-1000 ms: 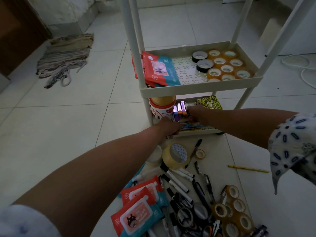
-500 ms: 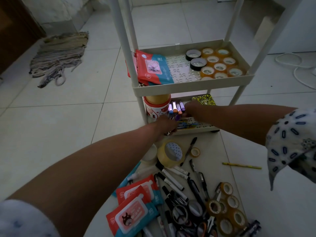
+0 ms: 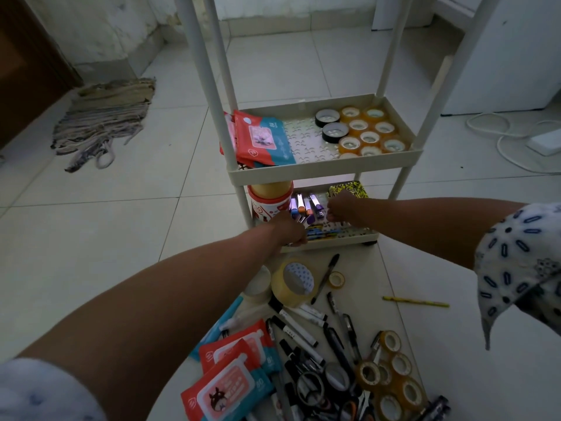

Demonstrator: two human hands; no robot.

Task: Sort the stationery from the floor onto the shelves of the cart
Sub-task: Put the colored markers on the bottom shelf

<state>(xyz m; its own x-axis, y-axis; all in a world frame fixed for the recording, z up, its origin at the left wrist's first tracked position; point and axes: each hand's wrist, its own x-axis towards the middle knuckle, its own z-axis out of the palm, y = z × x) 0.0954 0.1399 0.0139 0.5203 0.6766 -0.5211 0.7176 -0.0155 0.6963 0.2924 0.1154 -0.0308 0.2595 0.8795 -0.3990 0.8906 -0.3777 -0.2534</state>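
Observation:
The white cart's middle shelf point(image 3: 321, 171) carries red wipes packs point(image 3: 261, 138) and several tape rolls point(image 3: 367, 132). Its bottom shelf point(image 3: 343, 240) holds a red-and-white canister point(image 3: 267, 205), a row of coloured markers point(image 3: 303, 205), pens and a yellow patterned box point(image 3: 349, 188). My left hand point(image 3: 288, 229) reaches into the bottom shelf with its fingers curled over the markers' near ends. My right hand point(image 3: 341, 208) is curled against the right side of the marker row; its grip is hidden.
On the floor in front of the cart lie a big tape roll point(image 3: 294, 282), wipes packs point(image 3: 233, 378), several black pens point(image 3: 303, 326), scissors point(image 3: 312, 387), small tape rolls point(image 3: 391, 378) and a yellow pencil point(image 3: 416, 301). A rug point(image 3: 103, 117) lies far left, a white cable point(image 3: 516, 138) far right.
Both hands have stayed at the markers on the bottom shelf, shifting only slightly. My view has drifted a little.

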